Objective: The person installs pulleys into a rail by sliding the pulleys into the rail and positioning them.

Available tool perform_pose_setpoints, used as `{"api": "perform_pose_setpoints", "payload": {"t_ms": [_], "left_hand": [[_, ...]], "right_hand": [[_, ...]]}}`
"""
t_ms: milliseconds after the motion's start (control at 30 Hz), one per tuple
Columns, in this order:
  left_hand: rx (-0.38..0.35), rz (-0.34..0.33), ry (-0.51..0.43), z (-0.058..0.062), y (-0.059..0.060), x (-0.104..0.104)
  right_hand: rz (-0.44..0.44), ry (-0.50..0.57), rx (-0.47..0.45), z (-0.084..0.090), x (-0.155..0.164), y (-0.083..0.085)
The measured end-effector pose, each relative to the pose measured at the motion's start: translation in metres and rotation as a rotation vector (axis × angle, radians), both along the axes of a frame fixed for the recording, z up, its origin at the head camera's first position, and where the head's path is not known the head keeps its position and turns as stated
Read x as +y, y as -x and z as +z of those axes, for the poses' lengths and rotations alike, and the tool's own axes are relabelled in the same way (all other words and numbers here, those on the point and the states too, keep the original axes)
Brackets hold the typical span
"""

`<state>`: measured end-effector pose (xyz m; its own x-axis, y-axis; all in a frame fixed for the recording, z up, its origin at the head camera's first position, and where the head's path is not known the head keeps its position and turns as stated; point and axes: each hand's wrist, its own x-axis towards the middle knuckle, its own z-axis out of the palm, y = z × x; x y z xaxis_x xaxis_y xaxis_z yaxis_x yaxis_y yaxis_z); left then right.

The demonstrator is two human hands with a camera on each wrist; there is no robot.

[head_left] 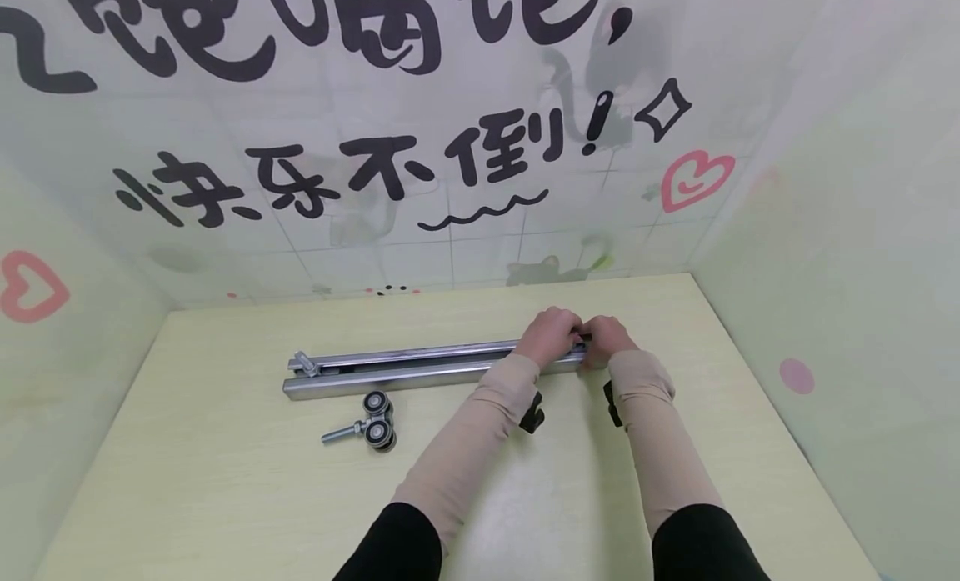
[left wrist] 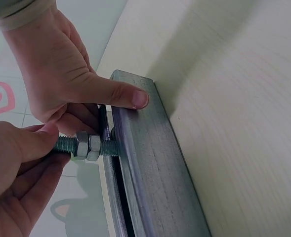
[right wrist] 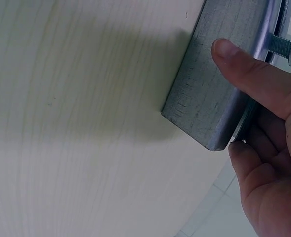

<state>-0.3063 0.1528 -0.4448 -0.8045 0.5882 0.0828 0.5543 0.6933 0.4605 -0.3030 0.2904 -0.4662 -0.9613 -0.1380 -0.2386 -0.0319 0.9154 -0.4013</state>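
On pale wood table (head_left: 225, 481), walled booth | left hand (head_left: 551, 335) pinches bolt (left wrist: 86, 146) | right hand (head_left: 607, 338) grips rail (head_left: 390, 373)

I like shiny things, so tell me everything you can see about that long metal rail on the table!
The rail is a long, grey, dull-shiny metal channel, lying flat on the pale table, running left to right. A slot runs along it. A threaded bolt with two nuts sticks out of the slot near its right end. The right hand grips that end, thumb pressed on its flat side; the left hand pinches the bolt. Another bolt pokes out near the left end.
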Motion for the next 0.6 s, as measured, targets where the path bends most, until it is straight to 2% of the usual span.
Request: {"api": "perform_pose_setpoints", "payload": {"t_ms": [467, 600], "left_hand": [[-0.023, 0.005, 0.011, 0.002, -0.001, -0.009], [-0.008, 0.004, 0.017, 0.002, -0.002, -0.014]], "right_hand": [[-0.007, 0.003, -0.02, 0.0, -0.001, 0.001], [0.01, 0.001, -0.005, 0.0, 0.0, 0.0]]}}
